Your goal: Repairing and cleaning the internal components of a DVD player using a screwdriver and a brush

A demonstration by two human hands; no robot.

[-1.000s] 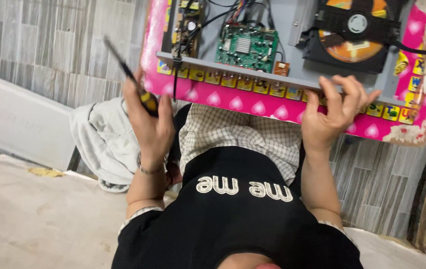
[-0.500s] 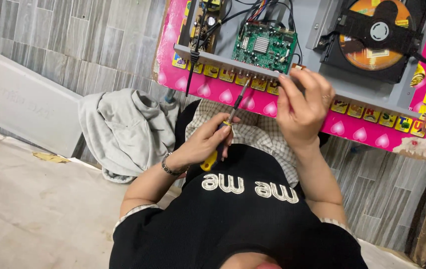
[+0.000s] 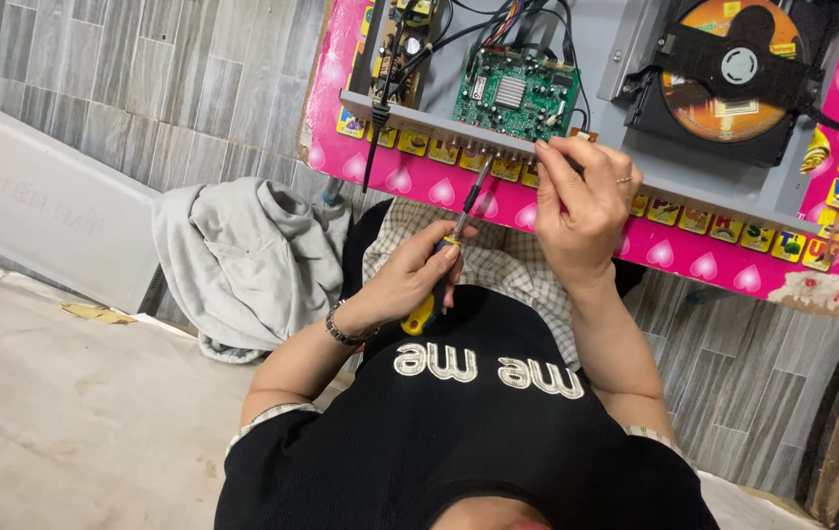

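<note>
Left hand [image 3: 409, 280] closed around a screwdriver [image 3: 449, 250] with yellow handle, wrist bent inward over the lap, a bracelet on the wrist; shaft pointing up and a little right, tip at the front edge of an open grey player chassis [image 3: 576, 162]; right hand [image 3: 586, 201] raised with forearm nearly upright, fingers curled and pinching at that same edge just beside the tip, what exactly is pinched impossible to tell; green circuit board [image 3: 517, 93] inside the chassis above both hands; orange disc [image 3: 724, 74] under a black drive arm at the right; pink mat with hearts [image 3: 409, 177] beneath the chassis; grey cloth [image 3: 243, 260] on the floor at the left.
</note>
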